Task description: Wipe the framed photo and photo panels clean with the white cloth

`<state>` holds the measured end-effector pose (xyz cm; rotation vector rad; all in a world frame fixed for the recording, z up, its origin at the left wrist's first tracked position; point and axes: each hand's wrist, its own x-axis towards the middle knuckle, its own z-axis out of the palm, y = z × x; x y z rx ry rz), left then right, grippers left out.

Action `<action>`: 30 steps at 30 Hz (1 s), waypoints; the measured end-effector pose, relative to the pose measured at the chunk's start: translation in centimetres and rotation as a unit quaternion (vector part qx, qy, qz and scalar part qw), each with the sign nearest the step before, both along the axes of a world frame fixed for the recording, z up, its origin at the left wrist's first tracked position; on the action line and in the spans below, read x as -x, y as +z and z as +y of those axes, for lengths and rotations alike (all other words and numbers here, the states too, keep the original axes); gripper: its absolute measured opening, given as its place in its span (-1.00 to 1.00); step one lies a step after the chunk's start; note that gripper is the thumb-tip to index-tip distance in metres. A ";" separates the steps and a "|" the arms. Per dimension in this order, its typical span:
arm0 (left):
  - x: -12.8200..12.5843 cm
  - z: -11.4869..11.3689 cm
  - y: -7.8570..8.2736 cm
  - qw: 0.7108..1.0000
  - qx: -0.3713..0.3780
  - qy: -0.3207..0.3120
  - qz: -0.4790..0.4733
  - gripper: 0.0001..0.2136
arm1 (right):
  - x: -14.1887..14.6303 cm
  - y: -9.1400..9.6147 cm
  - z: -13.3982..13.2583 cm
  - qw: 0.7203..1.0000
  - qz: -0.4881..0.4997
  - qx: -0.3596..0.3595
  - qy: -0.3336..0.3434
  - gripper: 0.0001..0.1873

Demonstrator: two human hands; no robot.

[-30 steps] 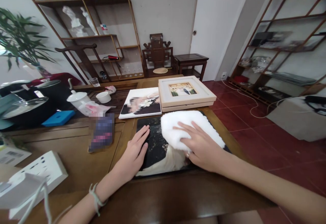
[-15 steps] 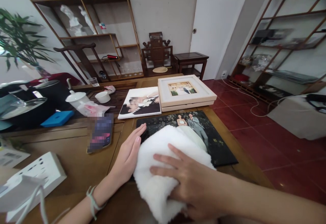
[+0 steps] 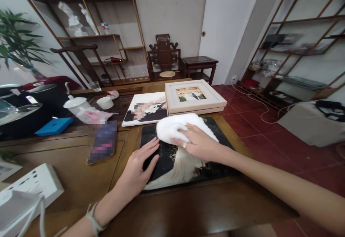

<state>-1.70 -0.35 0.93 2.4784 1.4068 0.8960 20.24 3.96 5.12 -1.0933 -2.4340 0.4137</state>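
Observation:
A dark wedding photo panel (image 3: 161, 161) lies flat on the wooden table, its lower part showing a pale gown. My right hand (image 3: 198, 142) grips a fluffy white cloth (image 3: 172, 125), which is bunched under the fingers and covers the panel's far part. A ring shows on one finger. At the panel's left edge rests my left hand (image 3: 141, 161), fingers stretched out and thumb apart, holding nothing. Beyond the panel are a photo print with a white border (image 3: 147, 109) and a cream framed photo (image 3: 195, 95) stacked on another frame or box.
On the left are a phone (image 3: 104, 142), a white power strip (image 3: 32, 190), a blue box (image 3: 54, 126), a white cup (image 3: 105, 102), a teapot (image 3: 77, 104) and a dark pot (image 3: 21, 113). A chair (image 3: 164, 55) and side table (image 3: 199, 63) stand behind the table (image 3: 188, 208).
My right hand has pushed the cloth away from me to the panel's far part, uncovering the gown near the front edge. My left hand stays at the left edge, its thumb now spread.

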 end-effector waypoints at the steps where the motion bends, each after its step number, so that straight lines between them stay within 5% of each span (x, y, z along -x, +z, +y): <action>1: 0.0 0.0 0.0 1.000 -0.006 0.001 0.001 -0.71 | 1.2 0.2 0.6 1.000 0.003 0.004 0.008 -0.62; 5: 0.0 0.0 0.3 1.000 -0.025 -0.004 0.001 -0.73 | 4.9 0.8 2.1 0.998 0.004 0.009 0.057 -0.57; 9: 0.0 0.0 0.4 1.000 -0.014 -0.007 -0.002 -0.74 | 5.1 0.7 2.2 0.997 0.002 0.003 0.071 -0.56; 23: -0.1 -0.1 0.4 1.000 0.023 0.007 -0.017 -0.68 | -8.5 -1.2 1.1 0.993 -0.070 -0.011 -0.095 -0.57; 30: -0.1 0.0 0.2 0.999 0.030 0.016 -0.008 -0.67 | -9.1 -1.4 2.0 0.992 -0.081 -0.040 -0.087 -0.61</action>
